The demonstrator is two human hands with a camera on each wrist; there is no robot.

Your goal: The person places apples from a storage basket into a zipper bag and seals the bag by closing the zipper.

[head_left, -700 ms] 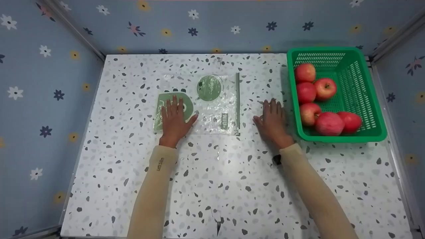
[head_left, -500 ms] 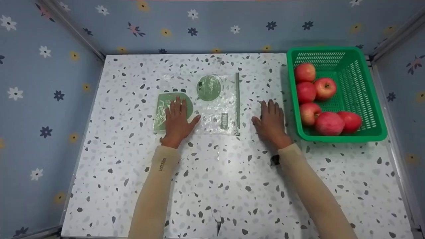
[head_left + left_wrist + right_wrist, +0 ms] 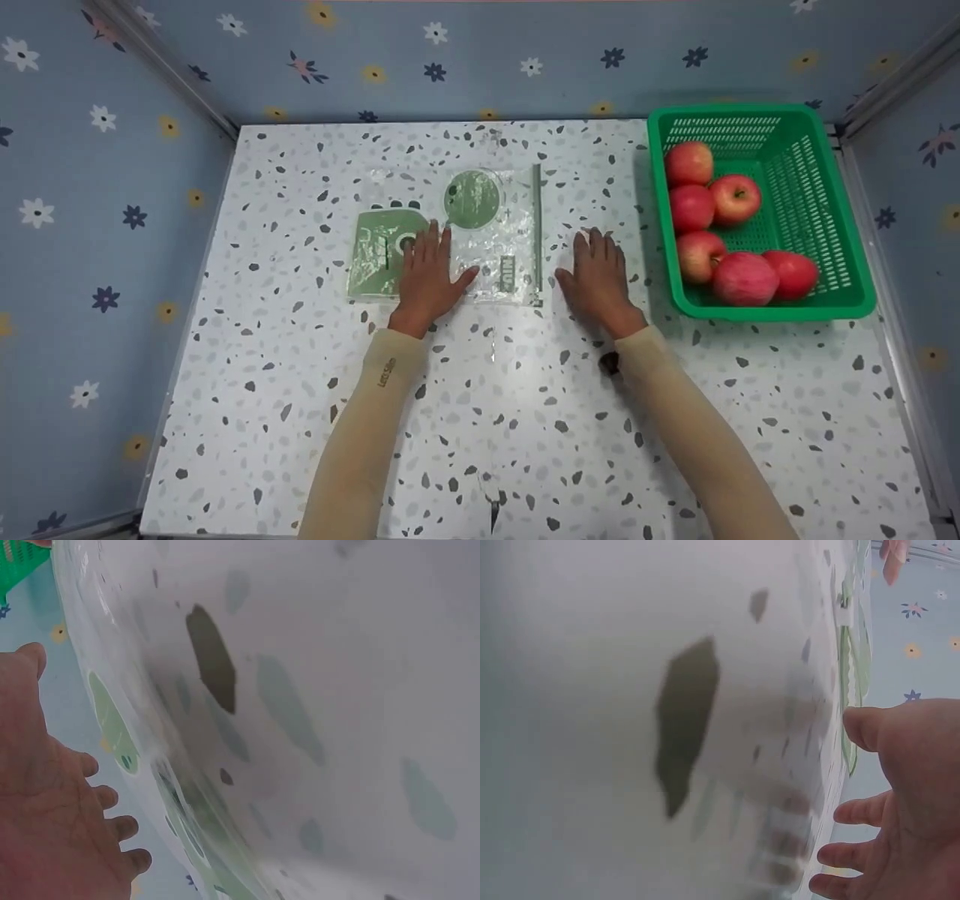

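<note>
A clear zip bag [image 3: 476, 244] with green cartoon print lies flat on the speckled table, its grey-green zip strip toward the right. Over the middle of the bag is my left hand [image 3: 429, 274], fingers straight and thumb spread, holding nothing. To the right of the zip strip my right hand [image 3: 598, 281] hovers low above the table with extended fingers, apart from the bag. In the left wrist view, the palm of the left hand [image 3: 60, 795] faces the table, with the bag [image 3: 112, 724] beyond. The right wrist view shows the right hand [image 3: 915, 795] with nothing in its grasp.
A green plastic basket [image 3: 862, 285] stands at the right of the table [image 3: 285, 420], holding several red apples [image 3: 745, 279]. Flowered blue panels [image 3: 480, 60] enclose the table at the back and both sides.
My left hand has slid rightward across the bag, uncovering its green printed left part. The right hand has shifted slightly left, toward the zip strip. Bag and basket stay put.
</note>
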